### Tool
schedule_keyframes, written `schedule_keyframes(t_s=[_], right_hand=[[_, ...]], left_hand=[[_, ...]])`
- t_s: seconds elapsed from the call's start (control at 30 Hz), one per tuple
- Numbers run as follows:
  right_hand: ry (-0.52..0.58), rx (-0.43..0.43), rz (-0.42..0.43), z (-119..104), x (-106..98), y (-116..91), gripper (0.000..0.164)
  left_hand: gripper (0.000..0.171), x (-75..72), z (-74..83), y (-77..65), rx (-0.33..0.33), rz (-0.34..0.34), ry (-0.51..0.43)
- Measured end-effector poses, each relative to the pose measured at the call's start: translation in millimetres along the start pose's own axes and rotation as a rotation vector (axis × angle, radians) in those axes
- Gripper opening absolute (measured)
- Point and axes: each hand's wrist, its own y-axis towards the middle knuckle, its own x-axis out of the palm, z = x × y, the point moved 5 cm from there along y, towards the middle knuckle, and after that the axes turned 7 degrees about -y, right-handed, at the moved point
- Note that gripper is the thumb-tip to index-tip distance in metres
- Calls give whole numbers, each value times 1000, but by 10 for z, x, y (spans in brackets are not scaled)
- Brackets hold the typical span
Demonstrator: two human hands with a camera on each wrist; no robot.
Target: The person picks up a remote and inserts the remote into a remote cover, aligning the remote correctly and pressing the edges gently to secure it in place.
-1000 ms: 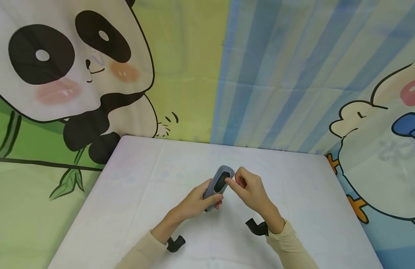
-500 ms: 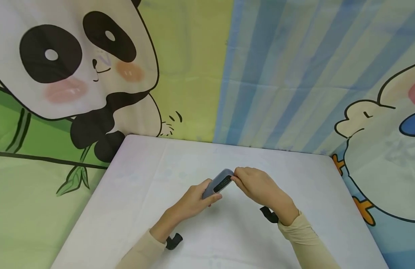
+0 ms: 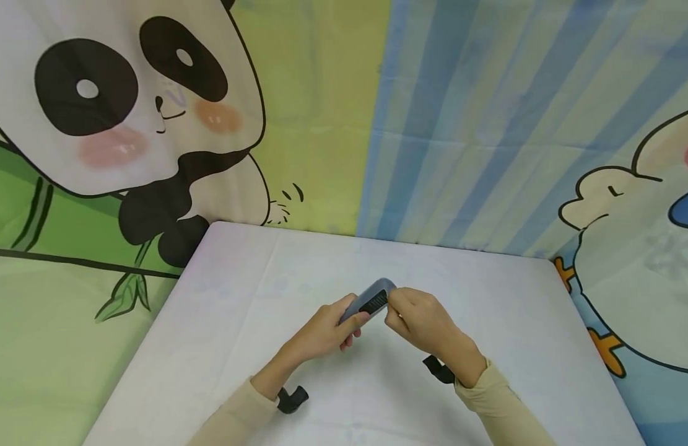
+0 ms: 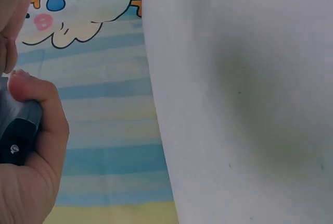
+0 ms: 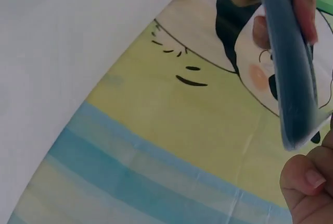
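Observation:
My left hand (image 3: 324, 331) grips a slim grey-blue handheld device (image 3: 365, 298) by its lower half, thumb along the front. A dark ribbed-looking panel (image 3: 374, 302) shows on its face. The device is tilted up to the right above the table. In the left wrist view its near end is black with a small shiny spot. At the far end my right hand (image 3: 424, 319) has its fingers curled and pinched. In the right wrist view a thin pale strip (image 5: 323, 123) runs from the device's tip toward those fingers; the device's exact kind does not show.
A white-covered table (image 3: 254, 347) lies beneath both hands. Behind it hangs a backdrop cloth (image 3: 316, 124) printed with a panda and stripes. Black curved pieces (image 3: 292, 400) stick out from both wrists.
The right hand has gone from its thumb on the panel to the device's far corner, then slightly down. The device has tipped further rightward in the left hand's grip.

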Motion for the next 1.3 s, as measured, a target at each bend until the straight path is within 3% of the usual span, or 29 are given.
schedule_keyframes(t_s=[0.1, 0.17, 0.27, 0.33, 0.4, 0.5, 0.57, 0.63, 0.73, 0.93, 1.03, 1.1, 1.2, 1.3], right_hand=[[-58, -38, 35, -71, -32, 87, 24], [-128, -20, 33, -60, -38, 133, 25], [-180, 72, 27, 27, -41, 150, 27], [-126, 169, 21, 109, -38, 118, 31], [44, 314, -3, 205, -11, 53, 33], [474, 500, -54, 290, 98, -71, 20], [758, 576, -89, 291, 185, -129, 8], [963, 586, -123, 270, 261, -161, 9], [1140, 557, -127, 258, 326, -187, 14], [1282, 496, -118, 287, 383, -250, 24], [1259, 506, -136, 303, 398, -267, 22], [1223, 520, -146, 314, 399, -269, 20], [1142, 527, -153, 327, 384, -268, 12], [1046, 539, -149, 347, 366, -278, 6]], left_hand=[[28, -8, 72, -7, 14, 29, -24], [28, -10, 113, -12, 26, 49, -53], [25, 4, 132, 4, 50, 69, -118], [25, 28, 126, 13, 63, 63, -180], [29, 66, 111, 20, 76, 38, -264], [39, 136, 100, 20, 93, -24, -375], [42, 180, 96, 22, 100, -67, -422], [44, 213, 93, 21, 104, -99, -450], [46, 251, 95, 15, 123, -151, -498], [46, 294, 81, 4, 178, -260, -593], [43, 267, 38, 16, 137, -242, -525], [41, 217, 2, 18, 96, -190, -430], [37, 110, -42, 6, 55, -58, -229], [34, -15, -75, -15, 26, 126, -37]])
